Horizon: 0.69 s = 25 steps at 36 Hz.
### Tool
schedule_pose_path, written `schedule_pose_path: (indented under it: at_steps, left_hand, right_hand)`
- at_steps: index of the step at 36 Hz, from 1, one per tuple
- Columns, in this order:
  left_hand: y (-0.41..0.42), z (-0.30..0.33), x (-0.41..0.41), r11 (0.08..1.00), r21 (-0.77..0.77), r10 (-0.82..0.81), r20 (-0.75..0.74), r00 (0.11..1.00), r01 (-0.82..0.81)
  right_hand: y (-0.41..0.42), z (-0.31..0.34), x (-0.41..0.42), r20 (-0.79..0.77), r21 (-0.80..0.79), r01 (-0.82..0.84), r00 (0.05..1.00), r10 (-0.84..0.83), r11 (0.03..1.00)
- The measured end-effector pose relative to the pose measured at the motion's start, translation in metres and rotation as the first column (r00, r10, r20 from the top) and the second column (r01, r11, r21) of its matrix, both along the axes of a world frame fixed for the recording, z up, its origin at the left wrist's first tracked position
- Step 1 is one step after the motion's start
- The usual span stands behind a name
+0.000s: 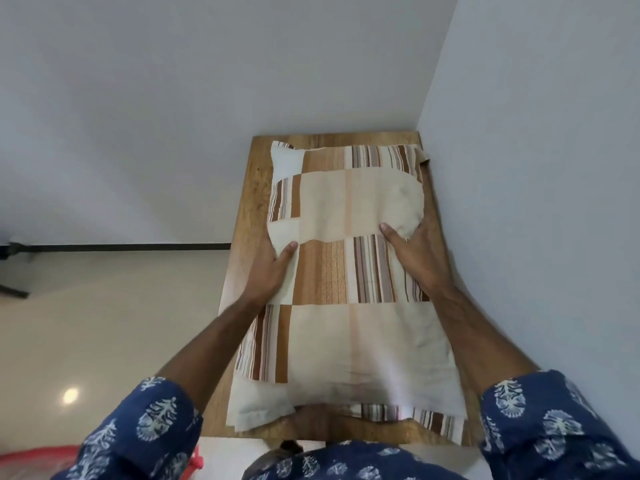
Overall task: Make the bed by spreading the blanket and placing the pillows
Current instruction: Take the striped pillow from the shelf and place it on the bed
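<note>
Both hands, left (273, 268) and right (412, 251), grip the upper pillow (346, 206); its long axis runs crosswise, straight ahead.

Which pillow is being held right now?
On the wooden bed in the wall corner lie two striped patchwork pillows. It is the near pillow, gripped at its sides by the left hand and right hand, overlapping the far pillow.
</note>
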<state>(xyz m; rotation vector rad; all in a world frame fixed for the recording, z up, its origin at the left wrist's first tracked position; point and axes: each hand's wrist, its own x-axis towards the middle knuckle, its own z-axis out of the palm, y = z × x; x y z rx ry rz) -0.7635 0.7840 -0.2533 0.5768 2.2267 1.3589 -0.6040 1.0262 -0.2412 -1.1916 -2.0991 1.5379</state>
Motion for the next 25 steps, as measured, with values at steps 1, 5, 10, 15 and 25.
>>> schedule_pose_path:
  at_steps: [1,5,10,15,25]
  left_hand:
    - [-0.002,0.0,0.0,0.999,0.025,0.021,-0.012,1.0,-0.021]
    - [-0.021,0.014,0.002,0.994,0.038,0.101,-0.065,0.993,-0.099]
    - [-0.078,0.028,0.006,0.972,0.017,0.233,-0.115,0.966,-0.233]
    - [-0.171,0.038,0.027,0.911,0.023,0.408,-0.206,0.889,-0.413]
    - [-0.415,0.075,0.154,0.656,0.056,0.721,-0.344,0.602,-0.753]
  right_hand:
    - [-0.005,0.001,-0.002,0.003,-0.003,-0.018,1.0,0.018,1.0]
    - [-0.023,0.012,-0.016,-0.017,0.043,-0.079,0.997,0.08,0.996]
    - [-0.07,0.03,-0.039,-0.06,0.142,-0.229,0.969,0.24,0.963]
    - [-0.148,0.041,-0.06,-0.075,0.2,-0.391,0.908,0.412,0.898]
    - [-0.377,0.078,-0.044,-0.127,0.251,-0.705,0.655,0.745,0.663]
